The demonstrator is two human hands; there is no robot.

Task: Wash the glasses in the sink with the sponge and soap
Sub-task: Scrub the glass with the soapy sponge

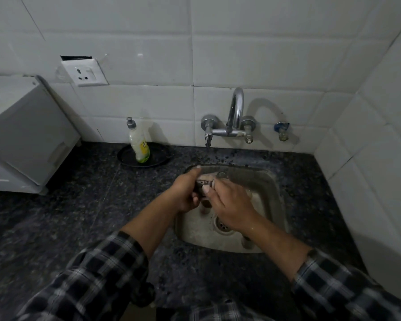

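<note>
— Over the sink [265, 186], where are the 2 hands?

— Together, above the basin's 12 o'clock half. The left hand [185, 193] reaches in from 8 o'clock, its fingers curled round 1 end of a glass [222, 174]. The right hand [229, 202] reaches in from 4 o'clock, knuckles up, with thumb and forefinger closed on the same glass.

— How does the glass lie?

— On its side, held off the basin floor. Its clear round rim pokes out at 1 o'clock, just past the right forefinger. The stretch between the 2 thumbs looks dark, and I cannot tell whether a sponge is tucked in there.

— Anything else in the basin?

— The drain [222, 225] sits toward 6 o'clock, beside the right wrist. 1 pale upright shape stands in the 5 o'clock corner behind the right forearm, too dim to name.

— And the soap?

— The soap bottle [138, 144] stands upright in a black dish [125, 156] on the counter [79, 205], at 10 o'clock from the sink, near the tiled wall and well apart from both hands.

— The tap?

— The tap [235, 112] is fixed to the wall at 12 o'clock, its spout arching toward the basin. A white box [28, 135] sits on the counter at 9 o'clock, with a wall socket [86, 72] above it. Checked sleeves [102, 274] end at mid-forearm.
</note>
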